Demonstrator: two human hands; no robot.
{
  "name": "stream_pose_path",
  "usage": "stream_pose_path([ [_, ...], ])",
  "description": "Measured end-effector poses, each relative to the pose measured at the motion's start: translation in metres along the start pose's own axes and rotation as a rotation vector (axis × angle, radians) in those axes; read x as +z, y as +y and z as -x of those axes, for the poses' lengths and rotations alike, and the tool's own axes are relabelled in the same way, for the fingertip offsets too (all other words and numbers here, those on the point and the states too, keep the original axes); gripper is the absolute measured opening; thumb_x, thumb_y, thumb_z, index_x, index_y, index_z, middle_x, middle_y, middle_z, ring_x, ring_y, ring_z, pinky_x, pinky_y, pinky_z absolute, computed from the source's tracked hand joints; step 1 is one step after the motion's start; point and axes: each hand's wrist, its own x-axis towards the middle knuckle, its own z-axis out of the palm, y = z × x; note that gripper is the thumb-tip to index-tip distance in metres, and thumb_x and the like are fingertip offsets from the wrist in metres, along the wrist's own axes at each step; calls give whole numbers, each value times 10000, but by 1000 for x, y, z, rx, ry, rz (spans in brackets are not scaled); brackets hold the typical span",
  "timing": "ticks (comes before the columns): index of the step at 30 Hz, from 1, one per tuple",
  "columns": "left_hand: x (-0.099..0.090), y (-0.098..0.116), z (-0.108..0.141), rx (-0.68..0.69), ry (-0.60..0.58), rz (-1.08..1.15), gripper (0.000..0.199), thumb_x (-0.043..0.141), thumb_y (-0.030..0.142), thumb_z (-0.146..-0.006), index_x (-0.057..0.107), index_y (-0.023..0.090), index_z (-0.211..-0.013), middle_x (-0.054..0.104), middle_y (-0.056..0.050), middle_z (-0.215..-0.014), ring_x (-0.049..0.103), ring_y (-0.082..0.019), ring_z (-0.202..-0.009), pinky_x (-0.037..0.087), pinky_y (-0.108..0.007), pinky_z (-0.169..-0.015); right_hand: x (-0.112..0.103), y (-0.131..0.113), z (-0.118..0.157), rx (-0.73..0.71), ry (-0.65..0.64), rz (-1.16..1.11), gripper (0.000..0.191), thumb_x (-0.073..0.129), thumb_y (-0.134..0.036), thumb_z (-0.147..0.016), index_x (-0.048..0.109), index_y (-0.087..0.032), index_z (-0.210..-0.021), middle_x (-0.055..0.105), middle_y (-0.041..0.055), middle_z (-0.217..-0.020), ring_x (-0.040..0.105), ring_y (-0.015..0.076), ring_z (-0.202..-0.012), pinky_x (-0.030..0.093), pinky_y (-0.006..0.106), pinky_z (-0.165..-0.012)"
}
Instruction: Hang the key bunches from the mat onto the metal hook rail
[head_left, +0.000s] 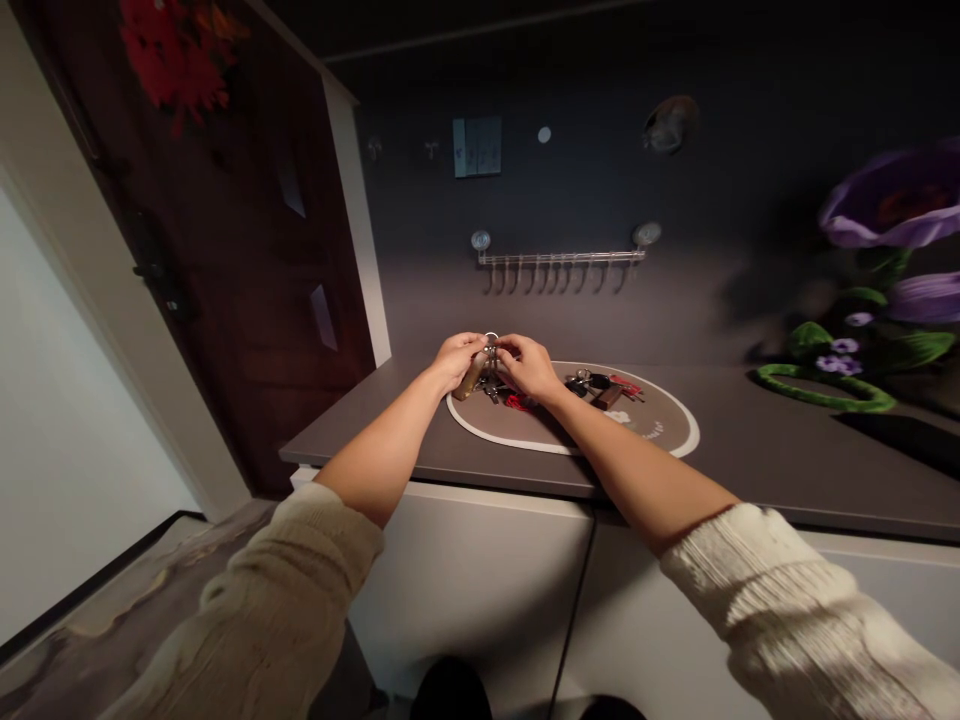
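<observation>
Both hands, the left hand (457,362) and the right hand (529,366), were closed at the fingertips on a bunch of keys (491,354), pinching it between them above the counter; the dark wall (720,310) rose beyond the hands; the grey counter (360,430) ran beneath them and out to both sides; the dark red door (255,250) stood well to their left; purple flowers (892,205) stood far to their right, above a green loop (825,390). Under the hands and reaching to their right lay an oval mat (540,432) with a pale rim; a hooked rail (562,258) was fixed to the wall above and beyond them; brown, black and red key fobs (609,397) lay on the mat just right of the right hand. From the held bunch a tan fob (470,381) slanted, its long axis running down and left beneath the left hand, its lower end toward the mat's left edge; a red cord (517,402) lay below the right hand; the ring (491,336) showed at the top, between the fingertips.
</observation>
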Motion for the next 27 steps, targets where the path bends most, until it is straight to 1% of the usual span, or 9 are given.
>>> stream_pose_path([
  [4,0,1,1,14,-22,32,175,651,254,-683,552,120,-737,552,5,-624,515,-64,-546,456,-244,-636,0,0,0,16,36,-38,193,486,-230,-761,604,-179,-905,638,45,-882,560,130,-772,418,267,-766],
  [8,0,2,1,30,-28,63,154,637,229,-697,547,119,-755,541,14,-623,499,-54,-546,451,-222,-623,0,1,1,73,89,-120,221,497,-266,-758,559,-174,-949,619,26,-794,548,120,-713,422,257,-721],
  [10,1,3,1,38,-24,60,154,631,232,-704,546,120,-767,538,15,-625,498,-53,-556,447,-214,-624,0,1,1,92,97,-148,223,502,-281,-753,552,-171,-941,610,20,-774,541,116,-697,421,252,-707],
  [14,0,1,0,58,-45,52,177,644,249,-693,548,127,-777,531,19,-641,492,-51,-564,440,-220,-642,1,1,0,100,93,-201,196,495,-310,-754,575,-167,-862,611,25,-783,534,112,-688,419,246,-698],
  [18,0,0,-1,85,-67,90,212,669,262,-661,549,128,-774,532,19,-655,491,-53,-566,428,-228,-650,1,3,-2,94,92,-226,205,501,-328,-747,598,-162,-818,619,33,-798,534,116,-701,418,249,-706],
  [23,0,1,1,76,-78,83,225,673,257,-649,540,135,-783,539,27,-642,500,-52,-557,414,-195,-589,1,9,-6,87,129,-250,236,524,-365,-727,622,-161,-793,625,39,-801,527,122,-707,418,256,-713],
  [27,1,2,2,82,-59,19,173,630,242,-687,541,140,-796,555,21,-676,510,-53,-575,394,-171,-556,0,12,-8,57,138,-288,250,536,-384,-716,625,-160,-780,628,40,-795,537,133,-723,416,270,-730],
])
